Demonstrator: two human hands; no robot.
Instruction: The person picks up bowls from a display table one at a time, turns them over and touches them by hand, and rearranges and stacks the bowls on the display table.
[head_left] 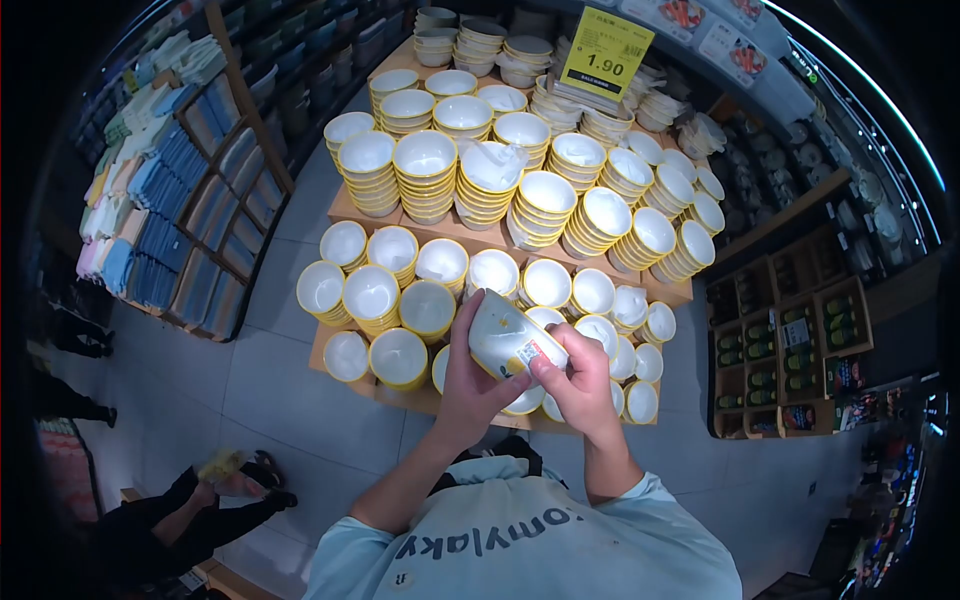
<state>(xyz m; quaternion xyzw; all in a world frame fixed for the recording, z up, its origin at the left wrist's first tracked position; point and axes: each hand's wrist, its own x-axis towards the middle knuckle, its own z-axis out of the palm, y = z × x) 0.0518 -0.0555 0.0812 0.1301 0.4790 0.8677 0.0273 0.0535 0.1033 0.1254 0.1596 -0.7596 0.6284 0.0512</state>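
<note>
Between my two hands is a white bowl [497, 335] with a yellow pattern, tipped so that its outer side faces me. A sticker [535, 353] with a red part and a printed code is on that side. My left hand [468, 385] wraps around the bowl's left and lower side. On the right, my right hand [580, 378] grips the other end, its thumb beside the sticker. Just beyond and below the hands stand stacks of white bowls with yellow rims [398, 357] on the lower step of a wooden display.
Taller bowl stacks [424, 165] fill the upper step [480, 235]. A yellow price sign [607, 55] reads 1.90. Folded towels [160, 190] line a rack at left. A shelf of jars [790, 350] stands right. Another person's legs [215, 510] show lower left.
</note>
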